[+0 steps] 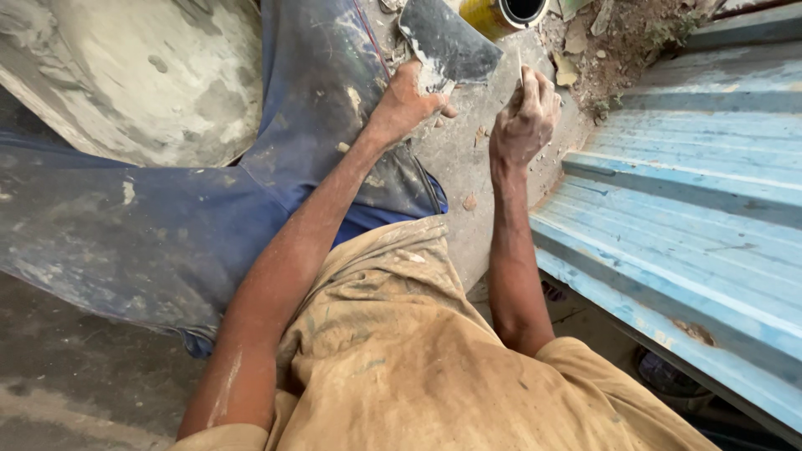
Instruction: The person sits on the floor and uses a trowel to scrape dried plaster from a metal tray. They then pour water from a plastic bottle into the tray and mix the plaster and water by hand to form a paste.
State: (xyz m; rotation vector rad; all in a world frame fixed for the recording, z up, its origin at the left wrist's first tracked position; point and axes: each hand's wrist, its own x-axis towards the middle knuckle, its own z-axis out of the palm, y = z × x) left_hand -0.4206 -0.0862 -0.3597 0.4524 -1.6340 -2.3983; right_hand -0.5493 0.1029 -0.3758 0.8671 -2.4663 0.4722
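Note:
My left hand [409,102] grips the handle end of a wide grey putty blade [449,42] smeared with pale filler, held over my knee. My right hand [526,115] is closed around a thin narrow scraper [520,73], seen edge-on, close to the blade's right edge. Both hands hover above a grey cement floor [468,159]. My blue trousers [167,225] and tan shirt [401,351] are dusted with dried filler.
A yellow can [499,12] with a dark open mouth stands just beyond the blade. A light blue corrugated metal sheet [693,225] runs along the right. A large grey plaster-coated round surface [142,75] lies at upper left. Dirt and rubble [618,42] sit at top right.

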